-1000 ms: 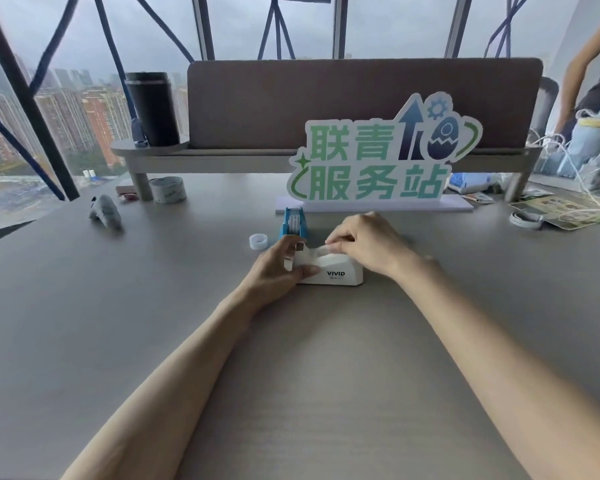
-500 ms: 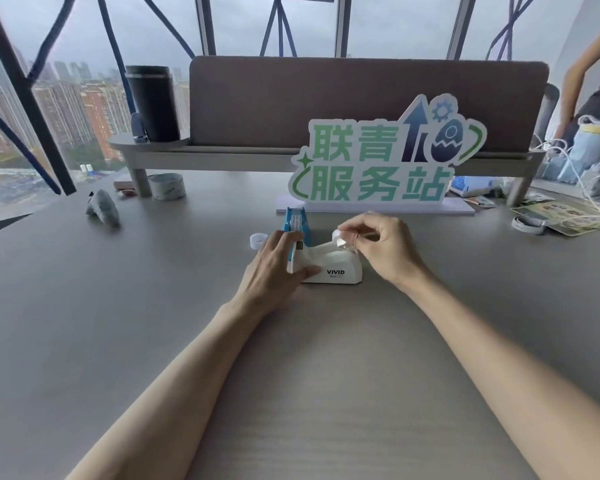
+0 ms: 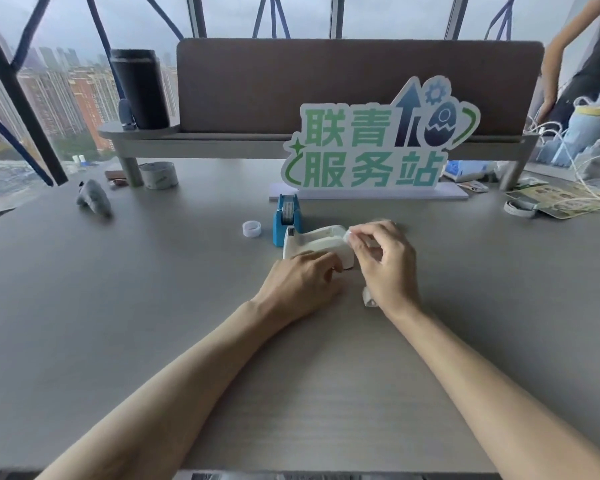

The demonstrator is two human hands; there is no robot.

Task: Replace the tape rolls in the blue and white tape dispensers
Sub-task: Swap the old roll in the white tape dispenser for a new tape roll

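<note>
The white tape dispenser (image 3: 317, 241) sits mid-table, cutter end to the left. Just behind its left end stands the blue tape dispenser (image 3: 286, 220) with a roll in it. A small clear tape roll (image 3: 252, 229) lies flat to the left of the blue one. My left hand (image 3: 302, 285) presses against the white dispenser's near side, fingers curled on it. My right hand (image 3: 385, 261) hovers at the dispenser's right end and pinches a small pale tape roll (image 3: 349, 236), mostly hidden by the fingers. A pale scrap (image 3: 369, 298) shows under the right wrist.
A green-lettered sign (image 3: 371, 150) stands behind the dispensers. At the back left are a wide tape roll (image 3: 158, 174), a black tumbler (image 3: 141, 88) on the shelf and a grey plush toy (image 3: 94, 200). At the right are another tape roll (image 3: 520, 206), leaflets, white cables and a person (image 3: 586, 46).
My right hand lifted the small pale roll off the white dispenser's top and drew it to the right end. My left hand slid from the cutter end to the near side.
</note>
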